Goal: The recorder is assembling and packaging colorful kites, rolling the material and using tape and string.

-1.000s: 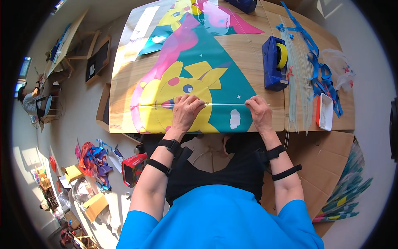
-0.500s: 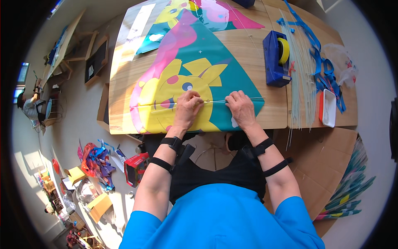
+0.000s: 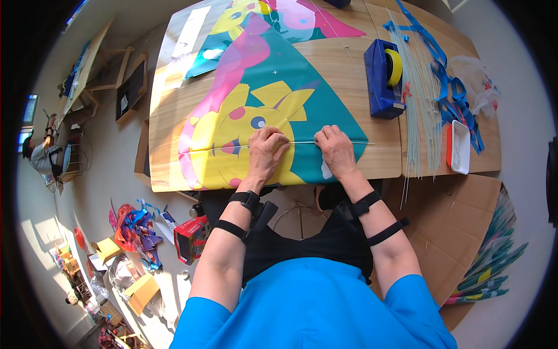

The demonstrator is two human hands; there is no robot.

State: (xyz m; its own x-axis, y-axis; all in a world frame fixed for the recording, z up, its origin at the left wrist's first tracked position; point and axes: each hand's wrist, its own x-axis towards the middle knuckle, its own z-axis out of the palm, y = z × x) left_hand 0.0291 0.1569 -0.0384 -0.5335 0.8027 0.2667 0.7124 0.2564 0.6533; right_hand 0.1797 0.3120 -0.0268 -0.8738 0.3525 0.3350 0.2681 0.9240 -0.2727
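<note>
A triangular kite sail (image 3: 290,75), printed in teal, pink and yellow with a cartoon animal, lies on the wooden table in front of me. Across its near part runs a thin pale rod (image 3: 302,142), lying roughly left to right. My left hand (image 3: 268,154) is closed, its thumb and fingers pinched at the rod over the yellow print. To the right, my right hand (image 3: 338,152) pinches the same line over the teal area, fingers bent downward. A short gap separates the two hands. Their fingertips hide part of the rod and the fabric beneath.
Right of the sail stands a blue tape dispenser (image 3: 381,81) with yellow tape. Beyond it lie many thin pale rods (image 3: 421,110), blue ribbon (image 3: 446,87), and a white-and-red tray (image 3: 459,148). Another printed sail (image 3: 319,23) lies at the far side. Cardboard (image 3: 447,227) leans below the table's right.
My left hand has shifted slightly relative to the sail, its fingers closing more over the rod. My right hand stays almost in place. The whole view has drifted slightly.
</note>
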